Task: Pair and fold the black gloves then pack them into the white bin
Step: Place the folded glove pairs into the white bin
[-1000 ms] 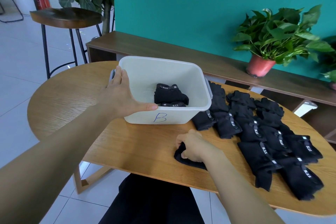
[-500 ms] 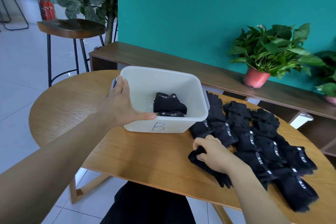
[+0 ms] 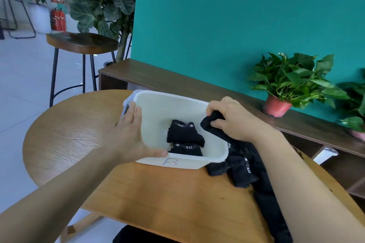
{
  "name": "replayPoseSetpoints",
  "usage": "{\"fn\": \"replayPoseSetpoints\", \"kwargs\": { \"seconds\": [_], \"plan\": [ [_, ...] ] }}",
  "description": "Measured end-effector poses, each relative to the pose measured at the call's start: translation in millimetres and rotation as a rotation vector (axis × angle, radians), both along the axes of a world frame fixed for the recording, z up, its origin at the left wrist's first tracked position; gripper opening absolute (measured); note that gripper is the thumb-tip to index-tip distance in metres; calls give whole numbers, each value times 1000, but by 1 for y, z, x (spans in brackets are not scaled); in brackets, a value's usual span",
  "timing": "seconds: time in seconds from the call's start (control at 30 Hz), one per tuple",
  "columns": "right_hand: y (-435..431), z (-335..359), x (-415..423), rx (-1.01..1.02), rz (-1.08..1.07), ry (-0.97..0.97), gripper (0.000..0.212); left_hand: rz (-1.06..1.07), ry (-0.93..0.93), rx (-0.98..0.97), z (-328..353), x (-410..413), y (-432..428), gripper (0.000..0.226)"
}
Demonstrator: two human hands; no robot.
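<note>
Up from the wooden table [image 3: 94, 144], where it was pressing the cloth half a second ago, the right hand [image 3: 235, 120] now hangs over the right side of the white bin [image 3: 169, 102], its fingers curled tight round a folded black glove bundle [image 3: 211, 123] whose tail trails over the bin's right rim. At far left a dark wooden stool [image 3: 83, 42] stands on the tiled floor beyond the table. The left hand [image 3: 130, 136] lies against the bin's near left corner as before, fingers straight along the left wall and thumb stretched along the near rim, holding nothing. On the bin's front wall is a handwritten letter B [image 3: 169, 162]. Inside it lie two folded glove pairs [image 3: 184, 134], one overlapping the other, with their 5.11 tags showing. Just right of the bin, loose black gloves [image 3: 241, 165] lie in a row on the table, partly hidden by the right forearm. Behind them a potted plant [image 3: 292, 79] stands on a low wooden bench [image 3: 177, 83].
</note>
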State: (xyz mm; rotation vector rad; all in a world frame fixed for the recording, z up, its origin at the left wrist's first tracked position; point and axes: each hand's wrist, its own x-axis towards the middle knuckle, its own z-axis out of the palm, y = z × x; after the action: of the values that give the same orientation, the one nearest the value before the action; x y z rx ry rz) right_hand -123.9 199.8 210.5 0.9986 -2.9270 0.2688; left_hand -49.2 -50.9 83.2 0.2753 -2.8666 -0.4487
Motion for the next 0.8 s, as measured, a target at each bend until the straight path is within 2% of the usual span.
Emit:
{"fn": "replayPoseSetpoints", "kwargs": {
  "seconds": [0.17, 0.3, 0.5, 0.8],
  "plan": [
    [-40, -36, -26, 151, 94, -13, 14, -11, -15, 7, -2, -2, -3, 166],
    [-49, -73, -36, 177, 118, -141, 17, -26, 4, 20, -4, -2, -4, 165],
    [-53, -110, -45, 258, 182, -162, 17, -33, -13, 15, -4, 3, -3, 159],
    [-53, -133, -53, 229, 224, -261, 22, -63, 3, 37, -3, 0, -4, 160]
  ]
}}
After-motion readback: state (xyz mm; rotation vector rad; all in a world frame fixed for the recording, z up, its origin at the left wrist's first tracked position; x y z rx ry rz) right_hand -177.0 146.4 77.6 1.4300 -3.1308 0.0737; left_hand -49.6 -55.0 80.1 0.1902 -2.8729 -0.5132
